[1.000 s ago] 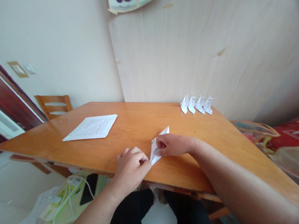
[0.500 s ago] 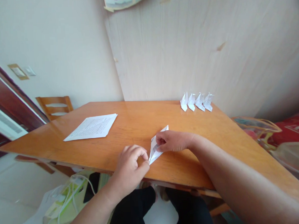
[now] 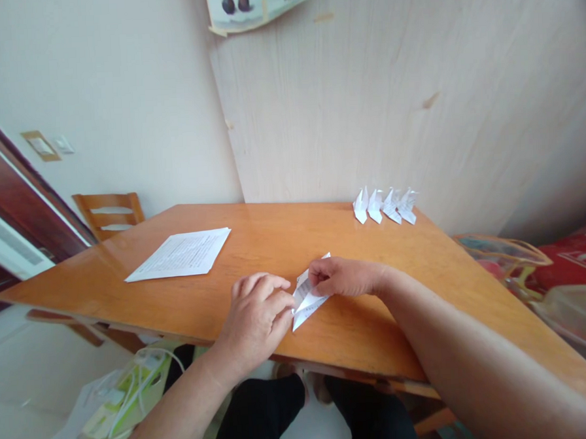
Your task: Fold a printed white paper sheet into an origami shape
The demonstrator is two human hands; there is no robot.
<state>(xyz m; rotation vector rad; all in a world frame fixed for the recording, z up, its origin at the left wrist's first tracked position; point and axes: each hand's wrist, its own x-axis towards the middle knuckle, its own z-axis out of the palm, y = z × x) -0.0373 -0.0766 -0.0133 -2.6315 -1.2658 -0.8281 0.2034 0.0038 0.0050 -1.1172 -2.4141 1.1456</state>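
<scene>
A folded piece of white printed paper (image 3: pixel 308 308) lies on the wooden table in front of me, narrow and pointed at both ends. My right hand (image 3: pixel 342 276) is closed over its upper right part, with curled fingers and thumb pressed on the paper. From the left, my left hand (image 3: pixel 261 313) pinches the paper's left edge near its lower end, thumb and forefinger close together. A flap stands a little raised there. The fingers partly cover the folds.
Several folded white paper figures (image 3: pixel 391 206) stand in a row at the table's far right. A stack of printed sheets (image 3: pixel 181 254) lies on the left of the table (image 3: pixel 269 237). Behind it is a wooden chair (image 3: pixel 110 209). A bag with white cables (image 3: pixel 130 392) sits below, at left.
My left hand has shifted slightly up along the paper's left edge, and a flap near the lower tip has turned upward. The right hand stays on the paper. The view has tilted slightly up.
</scene>
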